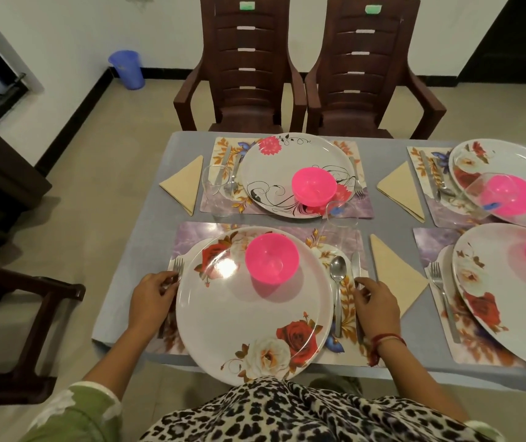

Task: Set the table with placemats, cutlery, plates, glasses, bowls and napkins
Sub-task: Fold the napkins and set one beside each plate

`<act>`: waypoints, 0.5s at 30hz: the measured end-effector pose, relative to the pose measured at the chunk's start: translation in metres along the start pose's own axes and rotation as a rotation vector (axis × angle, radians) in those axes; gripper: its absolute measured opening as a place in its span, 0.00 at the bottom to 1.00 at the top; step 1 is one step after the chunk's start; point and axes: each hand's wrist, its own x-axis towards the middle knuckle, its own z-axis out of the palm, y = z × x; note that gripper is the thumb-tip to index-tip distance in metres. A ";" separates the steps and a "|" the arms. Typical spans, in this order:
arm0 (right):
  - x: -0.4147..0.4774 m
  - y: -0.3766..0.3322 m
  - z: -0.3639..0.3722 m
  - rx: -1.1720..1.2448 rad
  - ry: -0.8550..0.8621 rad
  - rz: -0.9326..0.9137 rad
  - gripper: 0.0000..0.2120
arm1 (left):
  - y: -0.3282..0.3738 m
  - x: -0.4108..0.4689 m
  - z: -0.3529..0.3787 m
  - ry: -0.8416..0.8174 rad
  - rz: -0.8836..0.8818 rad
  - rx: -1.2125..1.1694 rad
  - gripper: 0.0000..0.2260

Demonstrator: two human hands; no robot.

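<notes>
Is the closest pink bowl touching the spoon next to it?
Apart. The head view shows bare white plate between the pink bowl and the spoon, which lies beside the plate.

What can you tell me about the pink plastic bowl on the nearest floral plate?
The pink translucent plastic bowl is round, glossy, upright and looks empty. It sits on the far half of the round white rose-patterned plate, touching only that. The left hand, on the steel fork, and right hand, on the steel knife, are clear of it.
</notes>
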 end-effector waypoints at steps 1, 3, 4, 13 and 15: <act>0.001 -0.001 -0.001 0.013 -0.008 0.005 0.14 | -0.001 0.001 0.000 -0.004 0.000 0.001 0.12; 0.000 -0.004 -0.006 0.070 0.017 0.004 0.15 | 0.000 0.001 0.000 0.005 -0.008 0.002 0.13; -0.001 -0.005 -0.011 0.113 0.058 0.012 0.15 | 0.001 0.001 0.000 0.028 -0.016 0.005 0.14; -0.030 0.019 -0.024 -0.121 0.082 0.119 0.08 | -0.004 0.002 -0.002 0.115 -0.161 0.077 0.12; -0.040 0.021 -0.021 -0.153 0.051 0.161 0.08 | 0.000 0.000 0.000 0.101 -0.179 0.044 0.13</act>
